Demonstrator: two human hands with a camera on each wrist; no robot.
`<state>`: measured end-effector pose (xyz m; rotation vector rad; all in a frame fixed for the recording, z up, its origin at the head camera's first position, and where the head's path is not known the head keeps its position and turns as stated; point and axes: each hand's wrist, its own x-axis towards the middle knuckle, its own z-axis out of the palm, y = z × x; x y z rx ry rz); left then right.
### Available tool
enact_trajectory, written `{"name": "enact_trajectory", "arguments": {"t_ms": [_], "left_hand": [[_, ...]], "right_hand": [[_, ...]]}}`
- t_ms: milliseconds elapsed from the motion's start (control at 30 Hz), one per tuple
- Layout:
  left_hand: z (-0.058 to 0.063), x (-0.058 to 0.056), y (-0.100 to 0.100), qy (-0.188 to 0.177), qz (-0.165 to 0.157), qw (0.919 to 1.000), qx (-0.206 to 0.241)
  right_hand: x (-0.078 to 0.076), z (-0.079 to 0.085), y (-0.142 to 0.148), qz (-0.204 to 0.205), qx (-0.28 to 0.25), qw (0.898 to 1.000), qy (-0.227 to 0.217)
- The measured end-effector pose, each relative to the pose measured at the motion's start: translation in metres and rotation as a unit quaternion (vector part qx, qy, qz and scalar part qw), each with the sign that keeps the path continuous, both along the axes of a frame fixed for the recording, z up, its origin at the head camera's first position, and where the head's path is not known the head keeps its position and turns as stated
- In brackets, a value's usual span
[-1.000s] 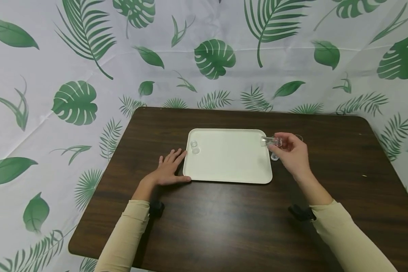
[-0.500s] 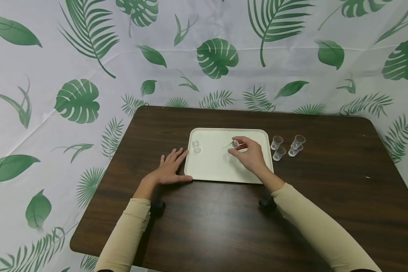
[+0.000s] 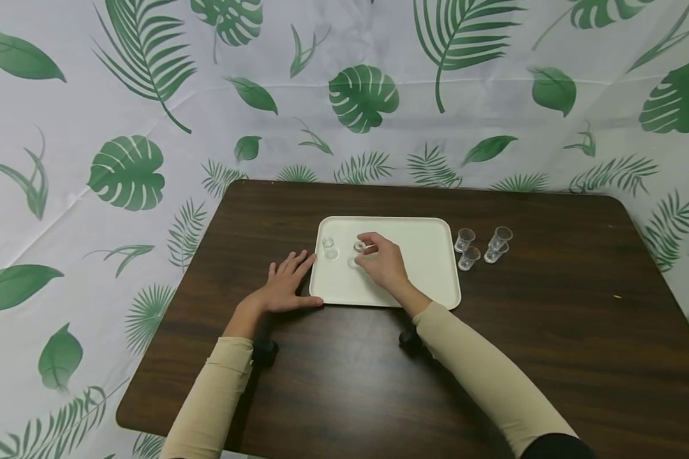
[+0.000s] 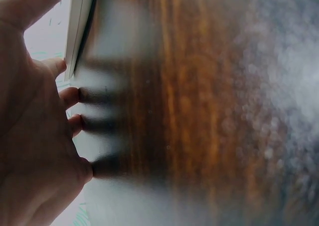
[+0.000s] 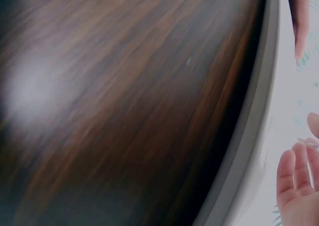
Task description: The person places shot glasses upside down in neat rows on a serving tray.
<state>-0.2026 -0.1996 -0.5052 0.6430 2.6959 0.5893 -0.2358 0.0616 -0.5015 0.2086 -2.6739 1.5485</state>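
**Right hand [image 3: 381, 261] pinches a small, clear, round cup [image 3: 359, 246] at the cream-white rectangular tray [image 3: 430, 255]**

Thumb and fingers hold this cup by its sides, probably because such a small body leaves room only for a pinch. It seems turned mouth down, at the tray's left half; whether it touches the surface, I cannot tell. Near it, to the left, stands a second small transparent cup [image 3: 329, 247], apparently also mouth down, perhaps so that the wider rim sits firmly. The left hand [image 3: 289, 290] lies with fingers widely spread at the left edge, likely to keep the tray from sliding. Just beyond the right edge, four clear flared cups [image 3: 469, 258] stand upright, close together, within easy reach, I judge. Below is the dark brown wood-grain table [image 3: 333, 376].
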Motion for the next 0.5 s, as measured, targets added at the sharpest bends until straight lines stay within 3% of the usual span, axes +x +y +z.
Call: {"name": "enact_trajectory", "arguments": {"t_ms": [233,500], "left_hand": [[-0.001,0.001,0.001,-0.002,0.002,1.0,0.001],[0.0,0.0,0.0,-0.005,0.004,1.0,0.006]], "right_hand": [[-0.004,-0.004,-0.018,0.019,0.049,0.998,0.024],[-0.01,-0.005,-0.026,0.024,0.064,0.997,0.036]]}}
